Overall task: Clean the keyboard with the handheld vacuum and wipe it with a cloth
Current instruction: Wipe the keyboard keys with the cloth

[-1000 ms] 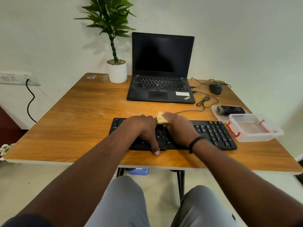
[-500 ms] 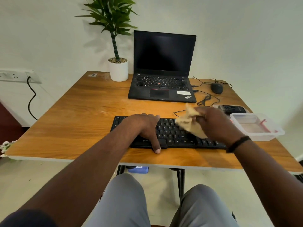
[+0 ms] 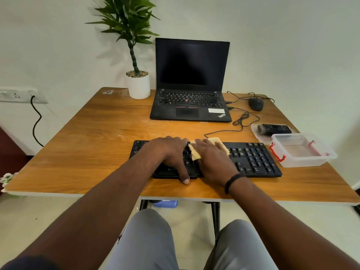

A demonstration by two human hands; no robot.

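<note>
Your left hand (image 3: 171,152) lies flat, fingers spread, on the left half of the black plastic keyboard (image 3: 253,158) near the wooden table's (image 3: 87,145) front edge. Your right hand (image 3: 214,162) presses the crumpled yellow cloth (image 3: 194,153) onto the keys, fingers laid fairly straight over it. The black handheld vacuum (image 3: 274,129) rests near the right edge, behind a clear rectangular plastic box (image 3: 303,151).

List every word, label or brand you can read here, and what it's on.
"ThinkPad": on the laptop palm rest, lower right corner.
White sticker on the laptop: too blurred to read.
Keyboard key legends and front-edge logo: too small to read.
Sticker at the table's far left corner: unreadable.
</note>
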